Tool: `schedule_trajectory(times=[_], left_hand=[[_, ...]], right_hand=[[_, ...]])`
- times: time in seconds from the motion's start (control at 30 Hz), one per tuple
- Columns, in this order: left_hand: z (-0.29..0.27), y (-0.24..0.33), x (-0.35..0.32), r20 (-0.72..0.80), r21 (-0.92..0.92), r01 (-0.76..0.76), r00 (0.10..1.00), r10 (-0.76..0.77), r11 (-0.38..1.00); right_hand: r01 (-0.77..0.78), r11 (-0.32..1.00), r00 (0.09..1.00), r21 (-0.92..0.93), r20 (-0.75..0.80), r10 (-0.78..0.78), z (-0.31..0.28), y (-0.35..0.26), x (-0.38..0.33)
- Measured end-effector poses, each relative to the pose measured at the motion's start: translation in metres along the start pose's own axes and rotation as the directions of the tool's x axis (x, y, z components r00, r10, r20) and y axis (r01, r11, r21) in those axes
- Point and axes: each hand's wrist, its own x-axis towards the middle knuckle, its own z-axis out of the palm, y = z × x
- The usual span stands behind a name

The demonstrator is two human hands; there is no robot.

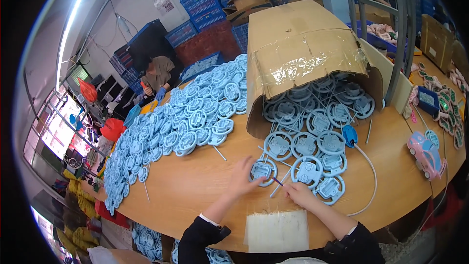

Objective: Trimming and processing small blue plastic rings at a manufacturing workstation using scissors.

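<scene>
My left hand (pixel 241 178) rests on the wooden table (pixel 195 176) and steadies a light-blue plastic steering-wheel part (pixel 264 170) with its fingertips. My right hand (pixel 299 193) pinches a thin purple-tipped tool (pixel 277 181) whose tip points at that part. Around the right hand lie more of the same blue wheel parts (pixel 308 168), still joined to their moulding rods, spilling out of a tipped cardboard box (pixel 298 44).
A long heap of finished blue wheel parts (pixel 181 127) covers the table's left side. A white sheet (pixel 277 231) lies at the near edge. A blue tool with a white hose (pixel 350 135) and a pink toy car (pixel 426 155) sit right. Another person (pixel 159 76) works beyond, by blue crates (pixel 210 0).
</scene>
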Motion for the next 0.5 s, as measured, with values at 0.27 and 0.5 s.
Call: schedule_trajectory(times=[0.27,0.5], left_hand=[[0.037,0.014,-0.010,-0.038,-0.110,0.409,0.909,-0.415,0.906],[0.012,-0.016,-0.023,0.301,-0.121,0.605,0.778,-0.551,0.787]], right_hand=[[0.034,0.999,0.999,0.036,-0.013,-0.034,0.000,0.002,0.001],[-0.039,0.999,0.999,-0.020,-0.013,0.039,0.005,0.003,0.001]])
